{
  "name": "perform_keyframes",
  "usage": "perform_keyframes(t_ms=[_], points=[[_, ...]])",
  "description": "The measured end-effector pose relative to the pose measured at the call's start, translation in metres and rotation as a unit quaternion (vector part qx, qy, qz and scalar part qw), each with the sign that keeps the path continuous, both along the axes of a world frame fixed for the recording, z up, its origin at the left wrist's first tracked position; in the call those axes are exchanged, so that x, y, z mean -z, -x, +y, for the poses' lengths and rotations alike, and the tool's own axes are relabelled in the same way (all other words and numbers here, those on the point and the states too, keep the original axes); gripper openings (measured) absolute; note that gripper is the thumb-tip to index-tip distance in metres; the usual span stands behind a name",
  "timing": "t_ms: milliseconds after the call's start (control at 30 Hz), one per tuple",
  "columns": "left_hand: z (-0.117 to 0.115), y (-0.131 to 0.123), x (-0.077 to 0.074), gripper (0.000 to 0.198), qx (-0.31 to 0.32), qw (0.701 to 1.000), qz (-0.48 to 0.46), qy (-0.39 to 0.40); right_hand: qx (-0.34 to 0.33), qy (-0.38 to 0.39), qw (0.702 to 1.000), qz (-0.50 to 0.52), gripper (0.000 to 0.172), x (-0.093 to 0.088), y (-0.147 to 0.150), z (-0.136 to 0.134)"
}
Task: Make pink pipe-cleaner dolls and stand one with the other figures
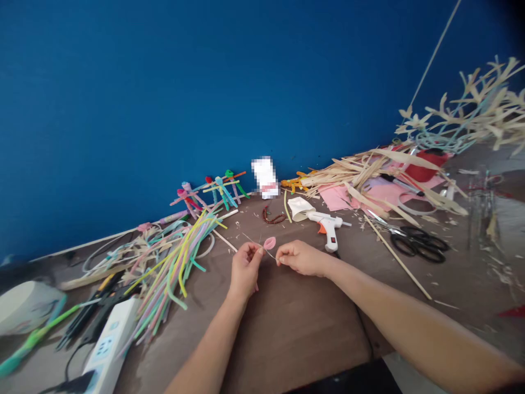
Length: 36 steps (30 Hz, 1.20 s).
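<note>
Pink petal (pixel 269 243) on a thin stem (pixel 251 238), pinched by left fingers (pixel 255 250) and right fingers (pixel 284 258).

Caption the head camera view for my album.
Left hand and right hand hold a thin stem with a pink leaf shape near a hot glue gun.

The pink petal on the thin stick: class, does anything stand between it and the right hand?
Nothing visible does. The pink petal sits just above the fingertips of the right hand, with only air between them. The left hand holds the thin stick.
</note>
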<state>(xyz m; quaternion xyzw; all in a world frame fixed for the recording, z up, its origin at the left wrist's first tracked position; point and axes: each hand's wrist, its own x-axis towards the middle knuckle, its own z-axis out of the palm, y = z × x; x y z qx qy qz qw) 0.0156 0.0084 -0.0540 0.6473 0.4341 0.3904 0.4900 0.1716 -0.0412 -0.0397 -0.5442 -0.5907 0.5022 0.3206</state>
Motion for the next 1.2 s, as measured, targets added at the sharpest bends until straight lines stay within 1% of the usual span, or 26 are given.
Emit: perform_keyframes(t_ms=[100, 200, 267, 433, 633, 733, 800, 833, 900, 967, 1033, 1100, 1167, 1200], points=[[0.0, 0.0, 0.001, 0.016, -0.014, 0.999, 0.011, -0.037, -0.013, 0.046, 0.995, 0.089, 0.012, 0.0, 0.001, -0.002], [0.001, 0.0, -0.001, 0.016, -0.01, 0.999, 0.015, -0.046, -0.025, 0.061, 0.985, 0.16, 0.011, 0.002, 0.0, -0.003], [0.001, 0.001, -0.005, 0.018, 0.004, 1.0, 0.004, -0.012, -0.013, 0.06, 0.982, 0.176, 0.011, 0.003, 0.0, -0.003], [-0.002, 0.001, -0.014, 0.025, 0.036, 0.991, -0.05, 0.12, 0.039, 0.067, 0.981, 0.18, 0.014, 0.006, 0.002, -0.001], [-0.004, -0.002, -0.012, 0.027, 0.072, 0.98, -0.085, 0.167, 0.029, 0.078, 0.983, 0.164, 0.02, 0.006, 0.0, 0.0], [-0.004, -0.002, -0.01, 0.027, 0.08, 0.973, -0.099, 0.195, 0.023, 0.07, 0.985, 0.154, 0.019, 0.006, -0.002, -0.001], [-0.002, -0.001, -0.009, 0.026, 0.064, 0.968, -0.13, 0.207, 0.026, 0.062, 0.984, 0.166, 0.022, 0.006, -0.003, 0.0], [-0.001, -0.001, -0.009, 0.026, 0.052, 0.964, -0.151, 0.212, 0.043, 0.054, 0.981, 0.181, 0.026, 0.007, -0.004, 0.0], [0.002, 0.001, -0.008, 0.027, 0.032, 0.956, -0.191, 0.221, 0.101, 0.029, 0.97, 0.22, 0.034, 0.008, -0.006, 0.003], [0.005, 0.001, -0.007, 0.028, 0.02, 0.949, -0.217, 0.227, 0.16, 0.005, 0.953, 0.258, 0.036, 0.01, -0.008, 0.005], [0.007, 0.002, -0.005, 0.027, 0.017, 0.946, -0.23, 0.228, 0.193, -0.01, 0.938, 0.288, 0.034, 0.012, -0.009, 0.006], [0.008, 0.001, -0.004, 0.026, 0.02, 0.944, -0.239, 0.227, 0.199, -0.023, 0.932, 0.3, 0.027, 0.013, -0.009, 0.006], [0.007, 0.001, -0.003, 0.025, 0.025, 0.94, -0.25, 0.23, 0.185, -0.039, 0.939, 0.289, 0.017, 0.013, -0.006, 0.006], [0.007, 0.0, -0.002, 0.025, 0.027, 0.938, -0.256, 0.234, 0.172, -0.044, 0.945, 0.276, 0.015, 0.013, -0.005, 0.005]])
